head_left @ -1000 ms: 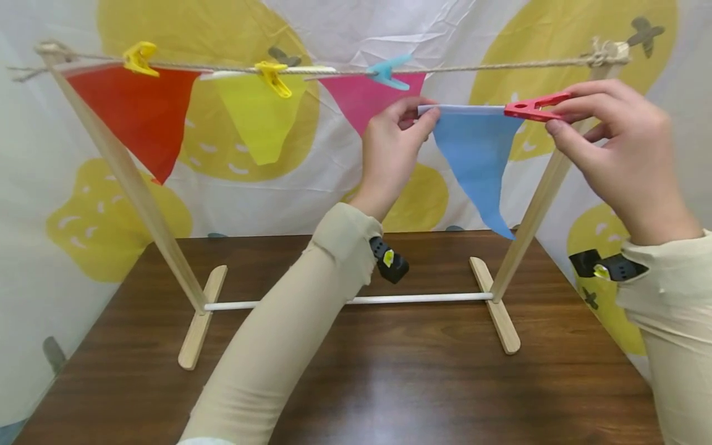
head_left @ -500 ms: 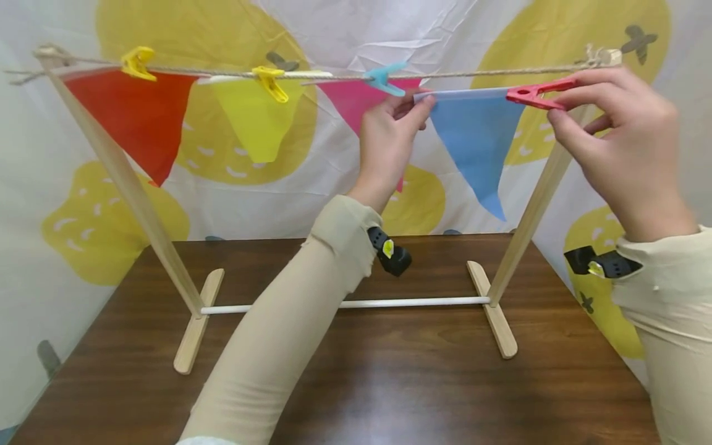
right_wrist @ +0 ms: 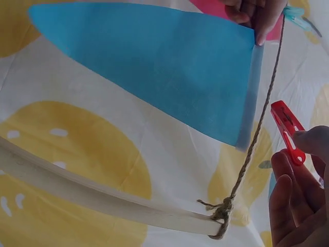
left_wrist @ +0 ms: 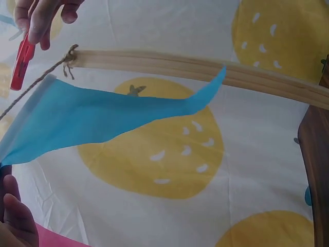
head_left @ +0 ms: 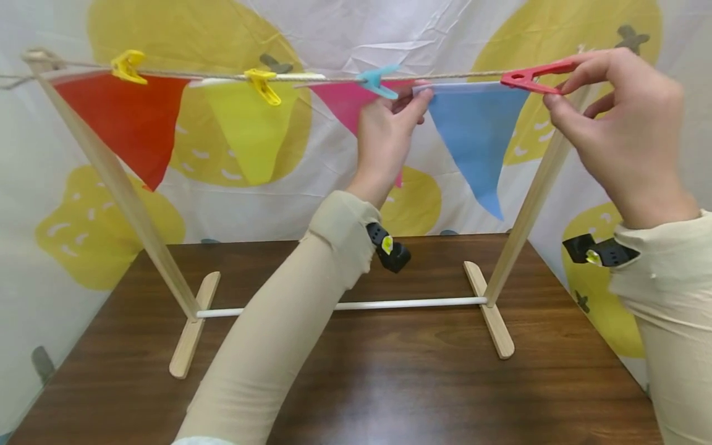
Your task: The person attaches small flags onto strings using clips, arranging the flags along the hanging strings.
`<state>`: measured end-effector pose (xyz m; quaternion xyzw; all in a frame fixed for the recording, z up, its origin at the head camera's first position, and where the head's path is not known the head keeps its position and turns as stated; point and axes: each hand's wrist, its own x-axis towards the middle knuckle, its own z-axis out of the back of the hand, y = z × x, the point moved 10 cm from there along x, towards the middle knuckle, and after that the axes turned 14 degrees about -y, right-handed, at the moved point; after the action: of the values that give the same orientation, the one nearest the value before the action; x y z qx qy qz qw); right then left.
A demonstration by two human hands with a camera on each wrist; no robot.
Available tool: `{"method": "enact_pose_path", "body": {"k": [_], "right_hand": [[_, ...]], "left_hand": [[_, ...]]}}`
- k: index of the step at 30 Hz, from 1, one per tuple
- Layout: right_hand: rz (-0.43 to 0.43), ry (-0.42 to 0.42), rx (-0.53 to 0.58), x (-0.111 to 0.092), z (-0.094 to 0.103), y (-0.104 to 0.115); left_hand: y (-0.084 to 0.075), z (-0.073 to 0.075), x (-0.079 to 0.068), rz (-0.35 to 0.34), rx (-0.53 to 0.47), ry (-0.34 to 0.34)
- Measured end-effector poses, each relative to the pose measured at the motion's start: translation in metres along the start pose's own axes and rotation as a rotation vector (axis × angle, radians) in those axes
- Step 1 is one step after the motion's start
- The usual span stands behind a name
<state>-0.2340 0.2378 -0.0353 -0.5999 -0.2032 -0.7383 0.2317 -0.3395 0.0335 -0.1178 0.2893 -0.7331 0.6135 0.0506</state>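
A blue pennant (head_left: 475, 136) hangs point-down, its white-edged top close beneath the twine (head_left: 467, 76). My left hand (head_left: 384, 139) pinches the pennant's upper left corner. Near the upper right corner, my right hand (head_left: 636, 123) holds a red clothespin (head_left: 523, 80) between thumb and fingers. Both wrist views show a gap between the clothespin (right_wrist: 288, 128) and the pennant (right_wrist: 169, 67), with the twine (right_wrist: 264, 113) between them in the right wrist view. In the left wrist view the pennant (left_wrist: 103, 113) curls at its tip.
Red (head_left: 125, 117), yellow (head_left: 253, 123) and pink (head_left: 339, 102) pennants hang from the twine, with yellow and light-blue clothespins on it. Wooden posts (head_left: 122, 185) with flat feet and a white rod (head_left: 411, 304) stand on the brown table (head_left: 389, 383). A patterned cloth hangs behind.
Both hands have risen, bringing the blue pennant's top edge up close to the twine. The red clothespin has moved up from below the twine to its level and off the pennant.
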Motion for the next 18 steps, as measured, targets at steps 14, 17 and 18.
{"method": "enact_pose_path", "body": {"k": [14,17,18], "right_hand": [[-0.013,-0.015,-0.037,0.006,-0.002,0.001],[-0.014,-0.023,-0.067,0.007,-0.002,0.001],[-0.012,-0.024,-0.072,0.007,-0.002,0.002]], "left_hand": [[-0.008,0.003,0.006,-0.082,-0.056,-0.045],[-0.009,0.004,0.007,-0.08,-0.06,-0.051],[-0.009,0.004,0.007,-0.08,-0.056,-0.052]]}}
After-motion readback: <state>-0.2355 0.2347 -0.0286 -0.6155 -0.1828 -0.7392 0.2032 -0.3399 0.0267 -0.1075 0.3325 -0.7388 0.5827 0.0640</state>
